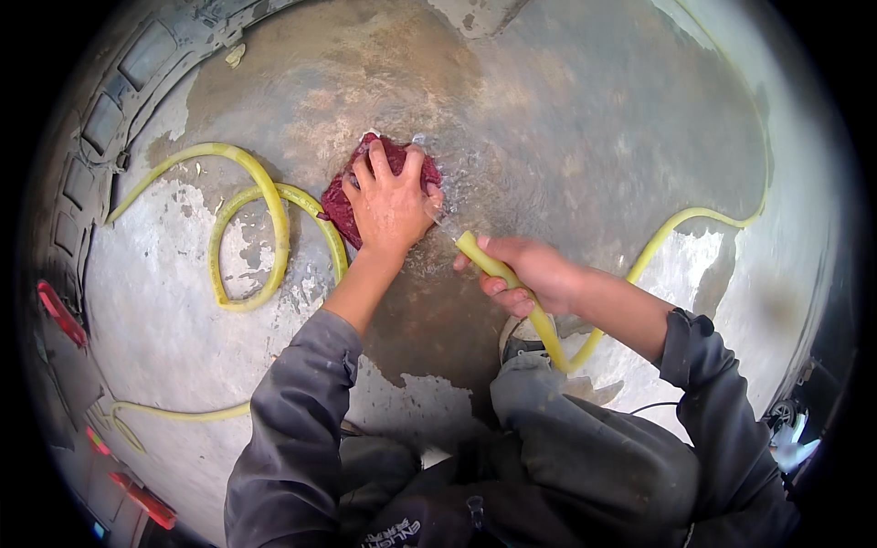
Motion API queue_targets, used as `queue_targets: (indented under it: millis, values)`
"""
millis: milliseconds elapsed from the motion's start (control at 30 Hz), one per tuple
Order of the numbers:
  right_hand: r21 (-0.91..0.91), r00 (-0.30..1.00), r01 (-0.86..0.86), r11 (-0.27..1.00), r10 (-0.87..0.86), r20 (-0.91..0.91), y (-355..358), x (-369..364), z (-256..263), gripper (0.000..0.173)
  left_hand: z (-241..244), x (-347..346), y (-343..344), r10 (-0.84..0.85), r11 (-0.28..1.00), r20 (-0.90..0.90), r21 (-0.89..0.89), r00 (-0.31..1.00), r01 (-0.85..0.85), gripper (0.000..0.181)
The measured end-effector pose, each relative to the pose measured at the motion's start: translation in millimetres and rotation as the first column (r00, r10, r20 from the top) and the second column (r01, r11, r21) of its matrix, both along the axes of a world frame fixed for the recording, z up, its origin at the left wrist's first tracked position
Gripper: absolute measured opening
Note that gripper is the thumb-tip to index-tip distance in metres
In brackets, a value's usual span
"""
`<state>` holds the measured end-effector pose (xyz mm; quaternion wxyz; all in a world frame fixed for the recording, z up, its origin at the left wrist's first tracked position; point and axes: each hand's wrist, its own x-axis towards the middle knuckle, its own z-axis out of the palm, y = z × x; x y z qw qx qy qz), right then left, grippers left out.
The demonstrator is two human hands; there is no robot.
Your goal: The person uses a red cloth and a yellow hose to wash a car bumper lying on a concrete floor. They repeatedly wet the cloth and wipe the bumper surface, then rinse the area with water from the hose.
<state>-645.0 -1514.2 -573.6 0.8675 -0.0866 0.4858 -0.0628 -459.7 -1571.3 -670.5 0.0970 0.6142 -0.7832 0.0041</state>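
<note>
My left hand (390,202) presses down on a soaked dark red cloth (340,205), its fingers spread and curled into the fabric. The cloth lies bunched on the wet concrete floor (548,137). In my right hand (527,270) is the end of a yellow hose (488,257), gripped just behind its mouth. The mouth points at the cloth, and water runs from it onto my left hand and the cloth. My left palm hides the middle of the cloth.
Loops of yellow hose (282,233) lie on the floor to the left. A grey metal vehicle panel (140,58) lines the far left edge. Red objects (62,315) sit at the left rim. My shoe (524,337) stands beneath the right hand. A wheel (783,413) shows at the right.
</note>
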Motion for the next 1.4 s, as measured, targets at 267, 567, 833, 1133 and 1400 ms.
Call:
queue_targets:
  millis: [267, 567, 833, 1133, 1400]
  values:
    - [-0.04, 1.0, 0.015, 0.999, -0.014, 0.005, 5.0, -3.6, 4.7, 0.042, 20.6, 1.5, -84.2, 0.165, 0.935, -0.174, 0.342, 0.971, -0.097, 0.041]
    - [-0.064, 1.0, -0.023, 0.998, 0.023, -0.001, 7.2, 4.1, 14.8, 0.043, 85.8, 63.4, -8.4, 0.005, 0.97, -0.493, 0.215, 0.87, 0.116, 0.033]
    - [-0.006, 0.998, -0.057, 0.998, 0.057, -0.011, -4.1, 12.3, 1.1, 0.043, 34.6, 52.4, -2.6, -0.188, 0.982, -0.247, -0.053, 0.951, 0.18, 0.048]
    - [0.042, 0.999, 0.037, 0.998, -0.037, 0.016, -15.3, -0.9, -6.3, 0.044, -0.5, 8.9, -81.3, -0.026, 0.992, 0.042, 0.123, 0.999, 0.02, 0.061]
    - [-0.055, 0.994, 0.087, 0.995, -0.083, 0.07, -32.8, 9.6, -8.6, 0.042, 53.0, 17.2, -145.5, 0.11, 0.944, -0.021, 0.314, 0.994, -0.098, 0.056]
